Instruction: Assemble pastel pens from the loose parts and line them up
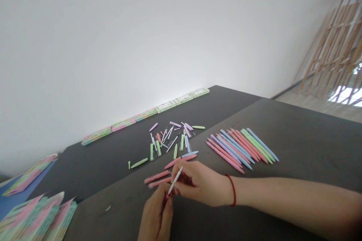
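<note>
My right hand [202, 184], with a red string at the wrist, pinches a thin white pen refill [175, 180] that points up and away. My left hand [156, 216] sits just below it, fingers closed round something reddish at the refill's lower end that I cannot make out. Both hands hover over a dark grey table [296, 147]. Two pink pen barrels [157, 179] lie just left of my fingers. A scatter of loose pen parts [171, 141] in green, purple, pink and white lies beyond.
A neat row of several assembled pastel pens [241, 145] lies to the right of the parts. Flat pastel boxes [147, 115] line the wall edge. More pastel packs [34, 218] are stacked at the lower left. A wooden lattice [336, 45] stands at the far right.
</note>
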Action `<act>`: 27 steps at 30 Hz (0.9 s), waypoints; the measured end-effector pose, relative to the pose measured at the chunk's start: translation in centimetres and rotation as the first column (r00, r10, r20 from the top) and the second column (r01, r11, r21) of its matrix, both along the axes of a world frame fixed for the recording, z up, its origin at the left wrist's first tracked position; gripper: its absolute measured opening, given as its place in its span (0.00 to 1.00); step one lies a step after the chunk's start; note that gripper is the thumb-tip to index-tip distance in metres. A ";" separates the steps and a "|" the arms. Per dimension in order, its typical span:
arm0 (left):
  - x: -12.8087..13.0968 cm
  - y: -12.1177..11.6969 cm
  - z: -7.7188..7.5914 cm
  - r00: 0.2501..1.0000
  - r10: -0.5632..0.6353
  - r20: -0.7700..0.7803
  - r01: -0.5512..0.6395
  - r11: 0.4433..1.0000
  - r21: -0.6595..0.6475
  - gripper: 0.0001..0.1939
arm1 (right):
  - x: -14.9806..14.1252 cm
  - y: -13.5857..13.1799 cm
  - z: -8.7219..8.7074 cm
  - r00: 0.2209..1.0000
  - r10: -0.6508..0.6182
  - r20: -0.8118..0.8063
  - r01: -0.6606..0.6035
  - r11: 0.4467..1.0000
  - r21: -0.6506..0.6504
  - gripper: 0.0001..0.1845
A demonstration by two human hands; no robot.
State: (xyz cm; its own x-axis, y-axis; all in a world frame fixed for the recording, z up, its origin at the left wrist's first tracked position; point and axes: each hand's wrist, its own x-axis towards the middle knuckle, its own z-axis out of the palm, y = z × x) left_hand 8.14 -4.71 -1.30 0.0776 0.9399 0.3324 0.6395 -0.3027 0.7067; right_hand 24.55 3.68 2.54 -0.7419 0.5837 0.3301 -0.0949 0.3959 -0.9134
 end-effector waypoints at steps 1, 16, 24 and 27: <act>-0.1 0.0 -0.1 1.000 0.001 -0.027 -0.001 1.000 -0.008 0.10 | 0.0 -0.1 0.2 1.000 0.012 -0.007 -0.012 1.000 0.006 0.03; -1.1 0.8 -0.4 0.940 0.105 -0.324 -0.117 0.993 -0.018 0.14 | -0.6 1.7 -2.5 0.984 0.095 0.149 -0.048 0.956 -0.290 0.09; -2.1 1.1 -0.1 0.873 0.135 -0.469 -0.140 0.990 0.023 0.15 | 1.6 3.6 -1.0 0.751 -0.224 0.621 -0.112 0.884 0.454 0.11; -2.1 1.2 -0.1 0.860 0.133 -0.493 -0.127 0.991 0.047 0.16 | 1.3 2.8 -1.7 0.694 -0.248 0.676 -0.209 0.829 0.519 0.09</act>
State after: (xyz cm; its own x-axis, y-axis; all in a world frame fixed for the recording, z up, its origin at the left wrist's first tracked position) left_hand 6.00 -3.49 -1.45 0.1122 0.9491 0.2944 0.9377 -0.1991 0.2846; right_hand 25.82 6.51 0.80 -0.8644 0.5021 -0.0260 0.4804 0.8098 -0.3367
